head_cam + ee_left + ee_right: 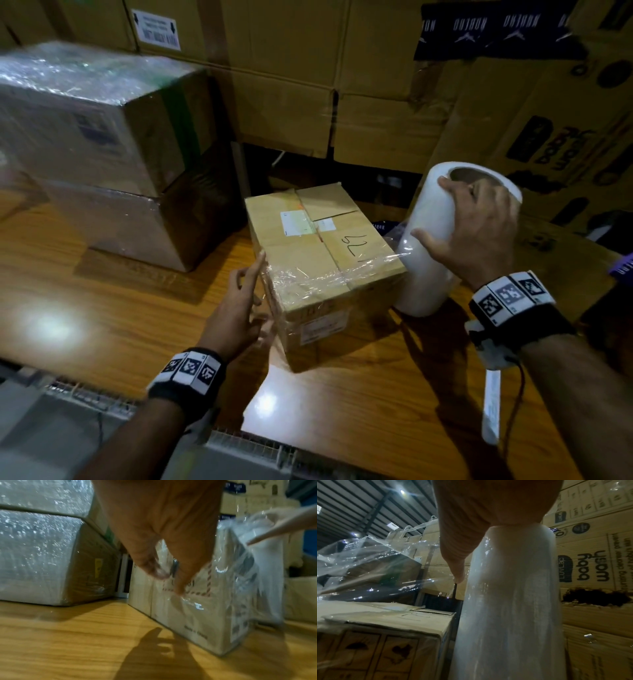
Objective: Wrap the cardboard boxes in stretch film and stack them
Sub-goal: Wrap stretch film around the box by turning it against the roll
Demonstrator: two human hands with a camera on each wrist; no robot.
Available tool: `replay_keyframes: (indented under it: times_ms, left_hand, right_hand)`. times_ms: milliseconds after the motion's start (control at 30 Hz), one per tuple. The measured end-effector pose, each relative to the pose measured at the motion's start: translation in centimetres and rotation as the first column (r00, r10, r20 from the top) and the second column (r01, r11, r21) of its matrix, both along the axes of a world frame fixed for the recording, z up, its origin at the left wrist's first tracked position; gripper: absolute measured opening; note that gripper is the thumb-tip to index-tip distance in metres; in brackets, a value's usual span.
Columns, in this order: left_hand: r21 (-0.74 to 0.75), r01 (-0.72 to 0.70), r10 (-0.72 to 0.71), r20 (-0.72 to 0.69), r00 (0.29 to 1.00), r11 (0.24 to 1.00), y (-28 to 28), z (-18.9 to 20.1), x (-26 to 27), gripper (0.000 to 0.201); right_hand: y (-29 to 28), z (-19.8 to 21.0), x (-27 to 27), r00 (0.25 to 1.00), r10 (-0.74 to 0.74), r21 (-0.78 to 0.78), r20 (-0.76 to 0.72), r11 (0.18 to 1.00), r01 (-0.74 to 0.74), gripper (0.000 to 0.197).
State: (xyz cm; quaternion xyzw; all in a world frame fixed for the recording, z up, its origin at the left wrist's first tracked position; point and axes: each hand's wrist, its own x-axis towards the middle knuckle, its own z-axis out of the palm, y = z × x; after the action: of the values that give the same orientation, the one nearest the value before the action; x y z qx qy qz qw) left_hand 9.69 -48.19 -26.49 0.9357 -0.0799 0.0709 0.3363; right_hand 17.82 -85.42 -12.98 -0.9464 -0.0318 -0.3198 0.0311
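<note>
A wooden table (113,308) with a warm grain fills the foreground, and glare from overhead light sits on it in two bright patches. Behind it a wall of large cartons (291,85) rises past the top of the head view; one bears a white label (157,30), another a dark printed band (496,29). To the right, tilted cartons (590,561) carry "baby wash" print, and one has a ragged dark hole (595,596). In the right wrist view a ribbed metal roof (359,507) with dark beams shows overhead, with small bright lamps (402,491). The room is dim overall.
</note>
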Motion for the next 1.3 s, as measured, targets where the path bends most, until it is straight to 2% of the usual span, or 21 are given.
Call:
replay_keyframes:
  times_ms: [67,133,200,267,367,400,467,533,633,733,800,900,967,1033,1200,1300]
  left_hand:
    - [0.088,-0.136,0.130,0.070,0.989,0.987,-0.7,-0.1,0.3,0.124]
    - [0.067,-0.293,0.283,0.123,0.951,0.954,-1.8,-0.1,0.5,0.100]
    - [-0.089,-0.385,0.393,0.096,0.915,0.919,-3.0,0.5,0.4,0.073]
    - [-0.281,-0.408,0.430,0.016,0.903,0.869,-3.9,1.2,-0.1,0.054]
    - [-0.490,-0.375,0.364,-0.121,0.923,0.787,-4.2,1.4,-1.2,0.041]
    - [-0.566,-0.368,0.313,-0.197,0.929,0.737,-4.1,1.5,-1.6,0.035]
    - [-0.708,-0.385,0.188,-0.343,0.920,0.592,-4.4,2.1,-2.4,0.019]
    - [-0.769,-0.379,0.091,-0.391,0.916,0.515,-4.9,2.7,-2.9,0.011]
    - [-0.804,-0.345,0.008,-0.390,0.921,0.484,-5.9,3.2,-3.4,0.016]
    - [-0.801,-0.322,0.048,-0.347,0.937,0.505,-6.7,3.2,-3.4,0.014]
    - [-0.780,-0.303,0.126,-0.282,0.951,0.548,-6.7,3.2,-3.0,0.018]
    - [-0.673,-0.302,0.176,-0.251,0.952,0.676,-6.1,2.8,-2.0,0.024]
    - [-0.653,-0.312,0.187,-0.256,0.948,0.690,-5.8,2.6,-1.3,0.013]
    - [-0.656,-0.344,0.219,-0.268,0.938,0.672,-5.4,2.3,-0.7,0.007]
    - [-0.681,-0.501,0.327,-0.380,0.865,0.534,-4.5,0.9,0.9,0.015]
    - [-0.668,-0.551,0.378,-0.404,0.833,0.501,-5.3,0.4,1.8,0.030]
  right_hand:
    - [-0.1,0.0,0.0,1.000,-0.003,-0.012,-0.002,1.000,0.003,0.087]
    - [-0.1,0.0,0.0,1.000,-0.003,-0.011,-0.002,1.000,0.003,0.087]
    - [0.0,0.0,0.0,1.000,-0.004,0.002,0.003,1.000,0.004,0.086]
    - [0.1,0.1,-0.1,1.000,-0.007,0.003,0.004,1.000,0.007,0.085]
    - [0.1,0.0,-0.1,1.000,-0.005,0.008,0.004,1.000,0.005,0.085]
    - [0.1,0.1,-0.1,1.000,-0.007,0.009,0.003,1.000,0.007,0.085]
    - [0.2,0.1,0.0,1.000,-0.010,0.011,0.005,1.000,0.010,0.086]
    - [0.2,0.1,0.1,1.000,-0.008,0.020,0.007,1.000,0.008,0.086]
    - [0.2,0.1,0.1,1.000,-0.012,0.024,0.004,1.000,0.012,0.086]
    - [0.2,0.1,0.0,1.000,-0.014,0.018,-0.004,1.000,0.014,0.086]
    - [0.2,0.1,0.0,1.000,-0.010,0.021,-0.002,1.000,0.011,0.085]
    - [0.3,0.1,0.0,1.000,-0.015,0.018,-0.001,1.000,0.015,0.085]
    - [0.3,0.2,0.0,1.000,-0.014,0.017,-0.003,1.000,0.014,0.086]
    - [0.2,0.2,-0.1,1.000,-0.010,0.017,-0.001,1.000,0.010,0.086]
    - [0.2,0.1,-0.1,1.000,-0.004,0.009,-0.003,1.000,0.004,0.087]
    - [0.2,0.2,-0.1,1.000,-0.003,0.021,0.003,1.000,0.003,0.085]
